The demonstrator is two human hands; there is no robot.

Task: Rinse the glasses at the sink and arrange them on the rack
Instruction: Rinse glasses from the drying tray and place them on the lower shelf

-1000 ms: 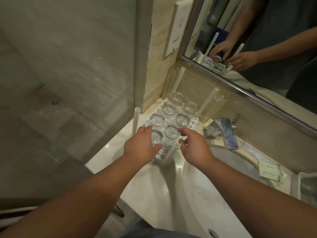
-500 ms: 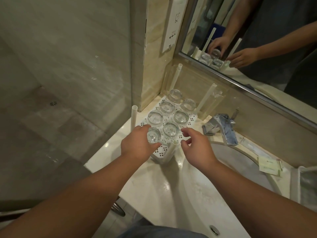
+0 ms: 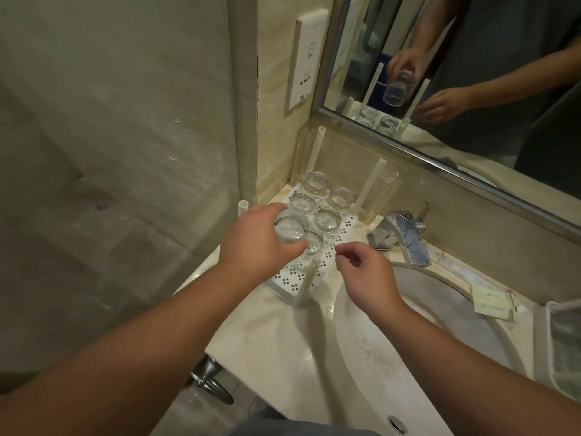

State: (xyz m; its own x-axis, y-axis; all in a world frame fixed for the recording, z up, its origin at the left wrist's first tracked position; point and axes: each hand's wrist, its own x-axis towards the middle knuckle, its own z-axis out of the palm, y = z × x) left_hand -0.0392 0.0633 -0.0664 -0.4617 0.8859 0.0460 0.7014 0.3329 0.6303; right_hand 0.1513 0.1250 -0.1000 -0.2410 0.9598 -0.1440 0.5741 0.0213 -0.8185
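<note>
Left hand grip pinching a glass by its wall, lifted over the rack; right hand loosely curled, empty; small rigid glass, likely slick and breakable; hold mid-wall

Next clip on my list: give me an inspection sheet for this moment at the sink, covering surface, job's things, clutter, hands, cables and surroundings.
Surface: pale marble counter, looks wet, around an oval basin.
Job's things: white perforated plastic rack with upright posts; several clear glasses stand on it base up, among them the back clear glass; one lifted clear glass is held above the rack.
Clutter: small paper cards beside the basin; a tray's edge at far right.
Hands: left hand grips the lifted glass; right hand empty, fingers curled.
Cables: nothing seen.
Surroundings: chrome tap, mirror, wall socket plate, glass shower panel.
</note>
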